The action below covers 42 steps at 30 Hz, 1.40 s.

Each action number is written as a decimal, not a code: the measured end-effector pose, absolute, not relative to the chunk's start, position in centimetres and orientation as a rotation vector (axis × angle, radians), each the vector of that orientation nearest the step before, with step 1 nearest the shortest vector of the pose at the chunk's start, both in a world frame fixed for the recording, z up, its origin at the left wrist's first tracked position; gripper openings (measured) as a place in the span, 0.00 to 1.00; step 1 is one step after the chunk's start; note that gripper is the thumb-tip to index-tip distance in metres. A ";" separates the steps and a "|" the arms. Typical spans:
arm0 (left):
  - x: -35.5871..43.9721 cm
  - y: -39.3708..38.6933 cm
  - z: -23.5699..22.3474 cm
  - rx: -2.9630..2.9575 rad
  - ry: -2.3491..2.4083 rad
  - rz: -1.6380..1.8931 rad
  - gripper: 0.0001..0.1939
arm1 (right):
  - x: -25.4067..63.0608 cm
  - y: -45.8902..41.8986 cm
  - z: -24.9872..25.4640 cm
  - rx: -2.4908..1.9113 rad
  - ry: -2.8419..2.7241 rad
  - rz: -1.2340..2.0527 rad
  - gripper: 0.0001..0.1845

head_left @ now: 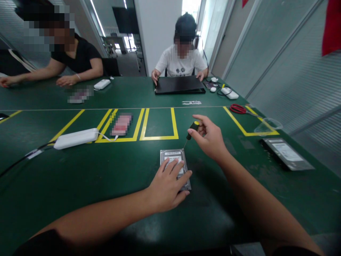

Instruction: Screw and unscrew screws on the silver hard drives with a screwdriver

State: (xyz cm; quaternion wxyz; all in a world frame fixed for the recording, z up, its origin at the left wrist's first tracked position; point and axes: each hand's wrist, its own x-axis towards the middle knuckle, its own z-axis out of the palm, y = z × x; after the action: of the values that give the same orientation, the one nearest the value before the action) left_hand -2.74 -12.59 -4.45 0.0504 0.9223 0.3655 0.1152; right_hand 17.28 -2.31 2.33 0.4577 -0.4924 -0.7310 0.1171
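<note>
A silver hard drive with a white label lies flat on the green table in front of me. My left hand rests across it, fingers spread, covering much of the label and the near part. In my right hand is a small screwdriver with a dark green and yellow handle. It tilts down to the left, and its thin shaft reaches the drive's far right corner. Whether the tip sits in a screw is too small to tell.
A second hard drive lies at the right, near red-handled scissors and a clear plastic piece. A white power strip with cables is at left. Across the table, one person holds a black panel; another sits far left.
</note>
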 end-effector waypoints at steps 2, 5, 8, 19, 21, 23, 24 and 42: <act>-2.8 -12.6 -4.5 2.809 1.110 0.353 0.31 | 17.3 -2.5 2.4 -1.184 -1.792 0.329 0.22; -2.8 -12.5 -4.6 2.808 1.112 0.348 0.31 | 17.3 -2.6 2.5 -1.157 -1.806 0.307 0.16; -2.8 -12.5 -4.6 2.809 1.111 0.352 0.31 | 17.3 -2.6 2.6 -1.129 -1.784 0.217 0.11; -2.8 -12.5 -4.4 2.801 1.110 0.340 0.31 | 17.0 -2.9 2.6 -1.106 -1.735 0.201 0.10; -2.8 -12.5 -4.4 2.801 1.110 0.339 0.31 | 16.9 -2.8 2.5 -1.094 -1.745 0.203 0.09; -2.8 -12.5 -4.4 2.802 1.110 0.338 0.31 | 16.9 -2.7 2.4 -1.060 -1.745 0.187 0.08; -2.8 -12.5 -4.4 2.803 1.112 0.339 0.31 | 16.9 -2.7 2.4 -1.044 -1.745 0.173 0.08; -2.8 -12.5 -4.5 2.804 1.105 0.350 0.31 | 16.7 -2.8 2.5 -1.024 -1.723 0.144 0.05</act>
State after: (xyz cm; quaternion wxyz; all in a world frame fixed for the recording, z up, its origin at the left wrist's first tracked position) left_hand -2.84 -12.47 -4.47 0.0537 0.9228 0.3637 0.1152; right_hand 16.67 -2.75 2.47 0.5361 -0.4302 -0.7238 0.0606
